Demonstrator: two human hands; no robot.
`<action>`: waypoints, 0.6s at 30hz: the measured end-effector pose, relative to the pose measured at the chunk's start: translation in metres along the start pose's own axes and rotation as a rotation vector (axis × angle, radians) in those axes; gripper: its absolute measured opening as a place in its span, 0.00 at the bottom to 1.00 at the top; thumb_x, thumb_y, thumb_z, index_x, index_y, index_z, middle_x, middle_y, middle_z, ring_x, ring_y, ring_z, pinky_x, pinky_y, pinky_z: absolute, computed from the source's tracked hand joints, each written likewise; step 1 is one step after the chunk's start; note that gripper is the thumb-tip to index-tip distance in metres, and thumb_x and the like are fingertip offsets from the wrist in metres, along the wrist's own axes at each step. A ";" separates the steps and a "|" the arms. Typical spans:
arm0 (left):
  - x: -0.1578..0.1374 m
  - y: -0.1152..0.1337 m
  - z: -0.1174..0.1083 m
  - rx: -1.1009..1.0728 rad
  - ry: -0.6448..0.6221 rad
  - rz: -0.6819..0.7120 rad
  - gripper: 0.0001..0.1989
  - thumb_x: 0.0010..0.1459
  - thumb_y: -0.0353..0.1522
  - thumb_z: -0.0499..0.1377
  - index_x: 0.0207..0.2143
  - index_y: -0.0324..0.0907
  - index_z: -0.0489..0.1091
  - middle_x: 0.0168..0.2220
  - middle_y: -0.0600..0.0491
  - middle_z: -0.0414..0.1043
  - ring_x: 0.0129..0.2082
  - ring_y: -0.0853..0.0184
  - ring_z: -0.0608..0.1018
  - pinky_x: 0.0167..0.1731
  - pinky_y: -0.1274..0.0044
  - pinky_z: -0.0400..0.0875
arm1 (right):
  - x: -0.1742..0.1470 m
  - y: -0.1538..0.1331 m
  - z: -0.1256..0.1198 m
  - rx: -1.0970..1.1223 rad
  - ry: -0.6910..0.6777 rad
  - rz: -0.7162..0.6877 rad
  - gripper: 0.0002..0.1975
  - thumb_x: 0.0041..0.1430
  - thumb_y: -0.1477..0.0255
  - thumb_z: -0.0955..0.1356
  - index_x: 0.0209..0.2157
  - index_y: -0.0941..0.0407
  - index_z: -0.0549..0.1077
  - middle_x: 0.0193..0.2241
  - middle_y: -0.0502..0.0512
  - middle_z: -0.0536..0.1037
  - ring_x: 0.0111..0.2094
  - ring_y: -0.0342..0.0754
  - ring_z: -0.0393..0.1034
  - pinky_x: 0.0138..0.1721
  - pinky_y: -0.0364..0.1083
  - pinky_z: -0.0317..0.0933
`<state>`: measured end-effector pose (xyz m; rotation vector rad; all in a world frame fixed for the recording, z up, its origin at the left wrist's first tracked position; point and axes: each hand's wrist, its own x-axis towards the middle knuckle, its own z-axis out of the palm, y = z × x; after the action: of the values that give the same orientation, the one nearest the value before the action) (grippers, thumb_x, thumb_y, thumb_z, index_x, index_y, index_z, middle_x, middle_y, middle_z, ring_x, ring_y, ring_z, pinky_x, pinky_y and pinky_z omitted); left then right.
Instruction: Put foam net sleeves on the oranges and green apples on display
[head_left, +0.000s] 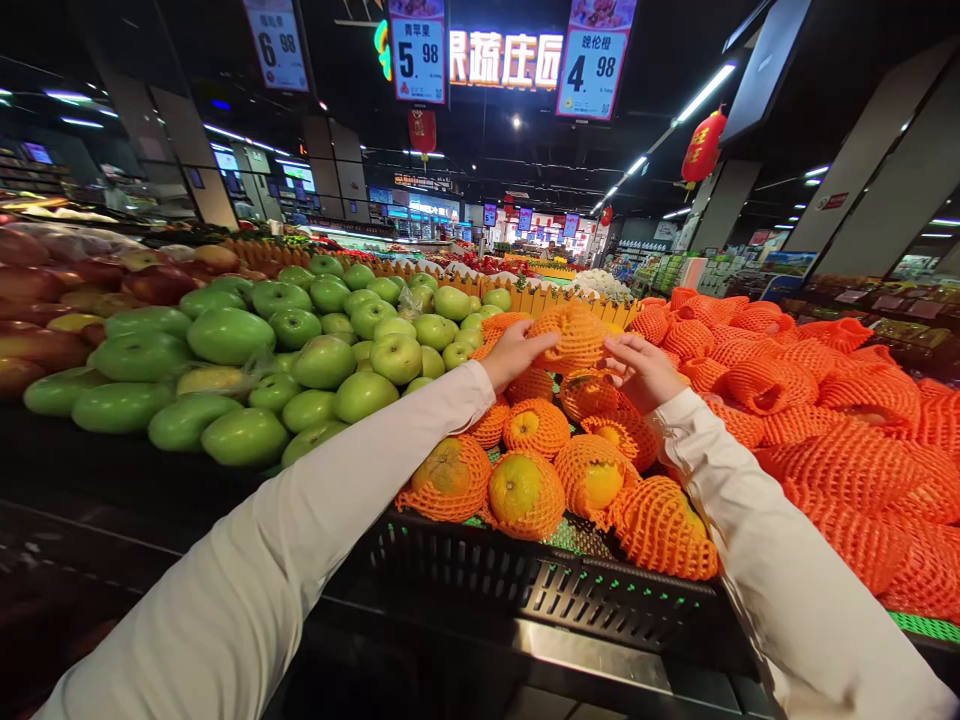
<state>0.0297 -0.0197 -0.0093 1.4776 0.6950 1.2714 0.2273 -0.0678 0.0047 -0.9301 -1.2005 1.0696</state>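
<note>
Between my two hands is an orange in an orange foam net (574, 335), above the other fruit at the back of the pile. My left hand (516, 356) grips its left side, thumb pointing right along it and the other fingers partly hidden. At its right side, my right hand (643, 372) has bent fingers and thumb closed on the net's edge. Below the hands, several netted oranges fill a black slotted crate (540, 585); one with its top bare, a netted orange (525, 490), sits near the front rim.
Green apples (322, 362) are heaped to the left, with red apples (45, 290) beyond them. On the right lies a large pile of fruit in red-orange foam nets (840, 400). A low yellow picket-style divider (540, 300) runs behind. Price signs (418, 55) hang overhead.
</note>
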 end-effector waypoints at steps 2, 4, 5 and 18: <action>-0.001 0.001 0.001 -0.012 0.013 -0.015 0.14 0.55 0.37 0.64 0.41 0.37 0.71 0.40 0.48 0.78 0.36 0.66 0.78 0.36 0.76 0.72 | -0.002 -0.003 0.002 0.054 -0.021 -0.005 0.24 0.32 0.64 0.81 0.27 0.53 0.67 0.27 0.45 0.73 0.29 0.41 0.70 0.27 0.40 0.63; -0.003 0.003 0.002 -0.014 0.007 -0.020 0.13 0.55 0.38 0.63 0.38 0.38 0.71 0.38 0.49 0.77 0.36 0.67 0.77 0.35 0.76 0.71 | -0.005 -0.006 0.004 0.077 -0.066 -0.007 0.22 0.34 0.65 0.80 0.27 0.53 0.66 0.27 0.45 0.72 0.28 0.41 0.68 0.29 0.42 0.64; -0.004 0.005 0.003 -0.011 -0.001 -0.016 0.13 0.53 0.38 0.64 0.37 0.39 0.70 0.37 0.50 0.77 0.35 0.67 0.76 0.35 0.77 0.70 | -0.005 -0.006 0.004 0.075 -0.092 -0.006 0.22 0.35 0.65 0.80 0.26 0.53 0.66 0.27 0.45 0.71 0.27 0.41 0.66 0.29 0.42 0.63; -0.010 0.009 0.004 -0.034 -0.215 0.064 0.22 0.43 0.37 0.67 0.41 0.38 0.72 0.43 0.47 0.77 0.43 0.63 0.77 0.42 0.73 0.72 | 0.010 0.011 -0.010 -0.008 -0.070 0.049 0.23 0.38 0.65 0.79 0.30 0.52 0.65 0.16 0.40 0.61 0.19 0.39 0.58 0.23 0.41 0.58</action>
<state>0.0292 -0.0328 -0.0037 1.5913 0.4858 1.1452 0.2365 -0.0557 -0.0048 -0.9390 -1.2457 1.1461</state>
